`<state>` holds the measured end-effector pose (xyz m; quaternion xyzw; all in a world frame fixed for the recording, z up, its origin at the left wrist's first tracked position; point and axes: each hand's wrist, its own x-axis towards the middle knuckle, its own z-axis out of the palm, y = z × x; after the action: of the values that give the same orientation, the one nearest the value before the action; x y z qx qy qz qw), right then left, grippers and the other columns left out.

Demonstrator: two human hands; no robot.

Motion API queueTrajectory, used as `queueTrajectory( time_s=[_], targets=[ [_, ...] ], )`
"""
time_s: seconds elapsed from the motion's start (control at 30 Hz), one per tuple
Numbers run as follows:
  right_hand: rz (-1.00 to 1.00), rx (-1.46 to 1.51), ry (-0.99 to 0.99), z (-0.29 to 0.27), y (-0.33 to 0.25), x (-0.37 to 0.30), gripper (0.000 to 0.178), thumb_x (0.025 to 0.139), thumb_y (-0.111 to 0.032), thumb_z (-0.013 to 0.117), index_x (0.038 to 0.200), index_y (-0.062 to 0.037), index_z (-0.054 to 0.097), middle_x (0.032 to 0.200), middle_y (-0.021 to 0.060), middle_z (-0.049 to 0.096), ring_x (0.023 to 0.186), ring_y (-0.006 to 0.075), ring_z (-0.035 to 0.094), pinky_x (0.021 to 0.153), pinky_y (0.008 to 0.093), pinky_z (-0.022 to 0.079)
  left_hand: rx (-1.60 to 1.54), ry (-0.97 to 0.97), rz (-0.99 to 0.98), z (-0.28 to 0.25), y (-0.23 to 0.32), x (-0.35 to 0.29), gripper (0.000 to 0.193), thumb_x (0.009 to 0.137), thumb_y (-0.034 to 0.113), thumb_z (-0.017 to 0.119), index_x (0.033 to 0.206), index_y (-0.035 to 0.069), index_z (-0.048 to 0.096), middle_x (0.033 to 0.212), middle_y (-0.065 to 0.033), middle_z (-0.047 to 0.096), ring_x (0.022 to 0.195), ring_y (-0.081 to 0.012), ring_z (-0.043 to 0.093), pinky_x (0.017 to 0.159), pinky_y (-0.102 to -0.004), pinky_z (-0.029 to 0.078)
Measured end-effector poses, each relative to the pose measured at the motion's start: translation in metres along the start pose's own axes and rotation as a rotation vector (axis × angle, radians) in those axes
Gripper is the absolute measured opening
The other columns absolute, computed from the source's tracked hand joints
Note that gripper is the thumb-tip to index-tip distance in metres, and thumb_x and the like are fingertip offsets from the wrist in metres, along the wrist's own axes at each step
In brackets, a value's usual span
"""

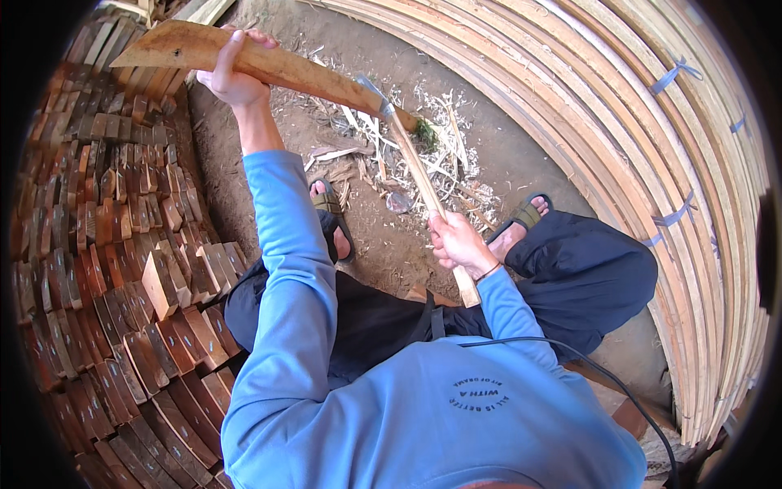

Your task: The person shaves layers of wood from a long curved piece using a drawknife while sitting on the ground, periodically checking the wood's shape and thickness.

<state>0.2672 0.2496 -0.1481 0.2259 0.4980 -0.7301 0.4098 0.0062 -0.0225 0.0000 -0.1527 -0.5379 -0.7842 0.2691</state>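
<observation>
My left hand (236, 72) is wrapped around a long, slightly curved wooden blank (305, 75) near its broad, pointed upper end. The blank slants down to the right, and its far end comes down among the shavings by a tuft of green. Low on the pale wooden handle of an adze (419, 171), the fingers of my right hand (461, 243) are closed. The adze's narrow metal head lies against the blank near that lower end; whether its edge bites into the wood cannot be seen.
Pale wood shavings (456, 155) litter the dirt floor between my sandalled feet. Stacked short wooden blocks (130, 269) crowd the left side. Long boards (586, 122), bundled with blue ties, curve along the right. A black cable (599, 367) crosses my right side.
</observation>
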Motion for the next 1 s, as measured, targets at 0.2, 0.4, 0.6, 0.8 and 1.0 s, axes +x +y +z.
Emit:
queueTrajectory(
  time_s=[0.2,0.4,0.6,0.8,1.0],
  targets=[
    [-0.103,-0.056,-0.024,0.015,-0.009,0.021,0.040,0.108,-0.049,0.045,0.090,-0.0132,0.042,0.066,-0.0054,0.037,0.046,0.0041,0.031,0.038,0.0232,0.024,-0.141,-0.114,0.035,0.000,0.016,0.001,0.030,0.075,0.004,0.062,0.102,-0.007,0.059,0.077,-0.0218,0.062,0.072,-0.0328,0.065,0.070,-0.0483,0.059],
    [-0.096,0.070,-0.042,0.010,-0.003,0.046,0.039,0.110,-0.051,0.036,0.098,-0.0140,0.044,0.066,-0.0061,0.034,0.047,0.0039,0.026,0.040,0.0225,0.022,0.244,-0.134,0.039,0.022,0.019,-0.007,0.027,0.092,0.008,0.071,0.113,-0.008,0.063,0.096,-0.0216,0.069,0.100,-0.0288,0.069,0.095,-0.0488,0.058],
    [-0.107,0.089,-0.056,0.014,-0.002,0.041,0.033,0.112,-0.046,0.032,0.104,-0.0156,0.043,0.067,-0.0054,0.033,0.047,0.0042,0.025,0.040,0.0229,0.021,0.150,-0.004,0.145,0.057,-0.001,-0.016,0.034,0.090,0.012,0.074,0.111,-0.012,0.061,0.096,-0.0249,0.073,0.087,-0.0324,0.074,0.084,-0.0416,0.061],
    [-0.081,0.107,-0.086,0.020,0.004,0.036,0.031,0.112,-0.042,0.033,0.102,-0.0147,0.042,0.065,-0.0053,0.032,0.046,0.0048,0.025,0.040,0.0237,0.021,0.015,0.019,0.170,0.061,-0.006,-0.019,0.017,0.085,0.005,0.073,0.092,-0.008,0.065,0.074,-0.0175,0.068,0.061,-0.0247,0.067,0.063,-0.0412,0.059],
    [-0.042,0.080,-0.048,-0.011,0.000,0.041,0.033,0.111,-0.045,0.037,0.105,-0.0128,0.045,0.065,-0.0058,0.033,0.047,0.0040,0.026,0.040,0.0224,0.020,0.035,-0.043,0.193,0.063,-0.017,-0.022,0.022,0.085,0.007,0.074,0.094,-0.008,0.059,0.072,-0.0184,0.065,0.060,-0.0264,0.066,0.056,-0.0416,0.058]
  ],
)
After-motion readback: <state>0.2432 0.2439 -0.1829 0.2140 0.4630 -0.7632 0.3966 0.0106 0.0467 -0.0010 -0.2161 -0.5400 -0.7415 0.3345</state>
